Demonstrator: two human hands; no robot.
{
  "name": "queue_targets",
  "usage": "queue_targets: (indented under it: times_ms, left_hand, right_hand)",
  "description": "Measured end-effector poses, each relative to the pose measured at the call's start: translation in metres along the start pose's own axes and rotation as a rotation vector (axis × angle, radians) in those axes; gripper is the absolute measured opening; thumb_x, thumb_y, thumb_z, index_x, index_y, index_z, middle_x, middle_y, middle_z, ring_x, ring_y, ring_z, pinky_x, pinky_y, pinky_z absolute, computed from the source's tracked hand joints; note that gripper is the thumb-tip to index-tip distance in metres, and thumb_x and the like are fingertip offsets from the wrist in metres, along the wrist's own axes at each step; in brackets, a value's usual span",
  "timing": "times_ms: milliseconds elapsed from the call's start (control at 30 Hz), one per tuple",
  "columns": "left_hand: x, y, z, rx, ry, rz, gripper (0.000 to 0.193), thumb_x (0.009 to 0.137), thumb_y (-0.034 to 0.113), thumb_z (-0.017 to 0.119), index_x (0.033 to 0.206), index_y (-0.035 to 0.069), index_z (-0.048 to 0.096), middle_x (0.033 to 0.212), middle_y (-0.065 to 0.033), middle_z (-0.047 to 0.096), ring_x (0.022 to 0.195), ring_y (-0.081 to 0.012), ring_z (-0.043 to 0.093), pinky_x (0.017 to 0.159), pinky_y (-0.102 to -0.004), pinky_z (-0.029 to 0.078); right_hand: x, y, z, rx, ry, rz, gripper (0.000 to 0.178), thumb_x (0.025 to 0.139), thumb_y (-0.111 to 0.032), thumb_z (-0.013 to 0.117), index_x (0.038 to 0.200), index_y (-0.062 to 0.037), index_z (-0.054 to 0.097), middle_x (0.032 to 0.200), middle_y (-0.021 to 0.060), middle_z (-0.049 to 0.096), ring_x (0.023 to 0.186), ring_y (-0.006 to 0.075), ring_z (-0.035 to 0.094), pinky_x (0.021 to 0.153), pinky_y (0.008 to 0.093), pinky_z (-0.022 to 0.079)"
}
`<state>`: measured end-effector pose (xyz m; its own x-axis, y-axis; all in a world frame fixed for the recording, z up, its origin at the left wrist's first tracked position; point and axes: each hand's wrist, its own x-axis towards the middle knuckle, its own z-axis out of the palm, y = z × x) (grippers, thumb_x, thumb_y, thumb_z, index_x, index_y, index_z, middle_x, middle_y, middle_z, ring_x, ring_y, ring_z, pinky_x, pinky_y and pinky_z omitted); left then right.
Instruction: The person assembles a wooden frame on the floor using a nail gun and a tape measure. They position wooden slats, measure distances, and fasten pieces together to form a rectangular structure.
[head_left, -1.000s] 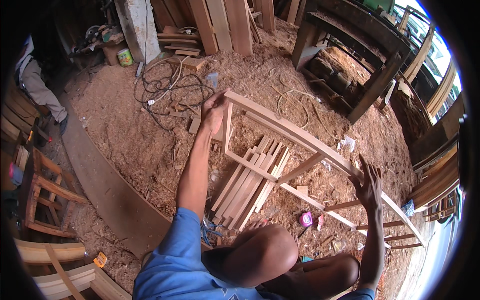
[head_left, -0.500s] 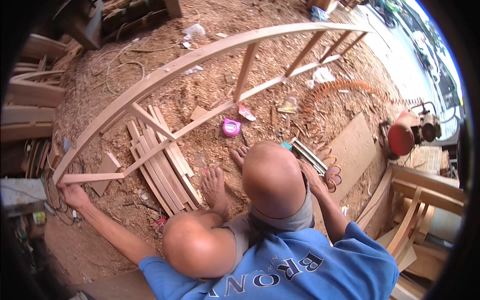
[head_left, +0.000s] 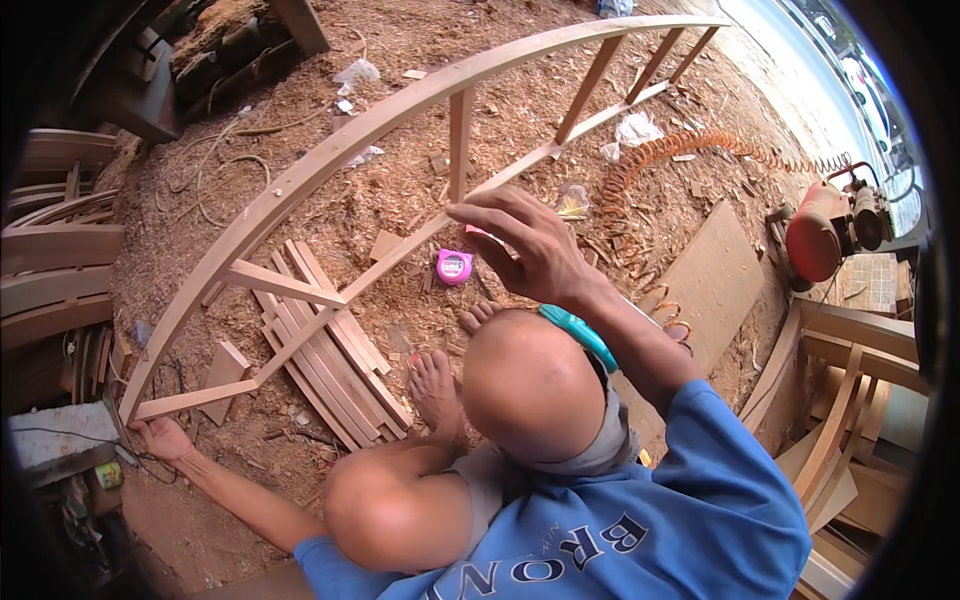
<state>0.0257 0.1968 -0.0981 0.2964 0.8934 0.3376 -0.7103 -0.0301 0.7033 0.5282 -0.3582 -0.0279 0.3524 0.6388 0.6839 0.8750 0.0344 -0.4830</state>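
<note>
A long curved wooden frame [head_left: 345,140] with short cross struts stretches from lower left to upper right. At its near left end my left hand [head_left: 165,440] grips the corner, fingers partly hidden under the wood. My right hand [head_left: 530,240] is raised beside the frame's straight lower rail [head_left: 395,255], fingers stretched and holding nothing; whether the fingertips touch the rail I cannot tell. A teal tool that looks like a nail gun [head_left: 580,335] lies by my right knee, partly hidden by my forearm. Just left of my right hand, a pink tape measure [head_left: 454,267] rests on the shavings.
Wooden strips [head_left: 325,350] are stacked under the frame's left part. An orange coiled air hose [head_left: 690,142] runs toward a red compressor [head_left: 815,235] at the right. A flat board [head_left: 700,280] lies nearby. Curved wooden parts [head_left: 60,265] are piled at the left.
My right hand has left the tool beside my right knee and risen forward to the frame's lower rail. My left hand stays at the frame's end. The view has shifted slightly.
</note>
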Motion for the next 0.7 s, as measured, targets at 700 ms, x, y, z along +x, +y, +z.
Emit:
queue_targets:
  times_ms: [700]
  left_hand:
    - [-0.051,-0.036,0.146,-0.003,0.19,0.189,0.038,0.083,-0.01,0.07,0.119,0.004,0.069,0.106,-0.0039,0.074,0.095,-0.0092,0.068,0.09,-0.0222,0.055]
  right_hand:
    - [0.205,-0.084,0.144,0.049,-0.616,-0.59,0.048,0.094,-0.031,0.068,0.135,-0.0062,0.061,0.087,0.0093,0.067,0.063,0.0246,0.063,0.052,0.0372,0.05]
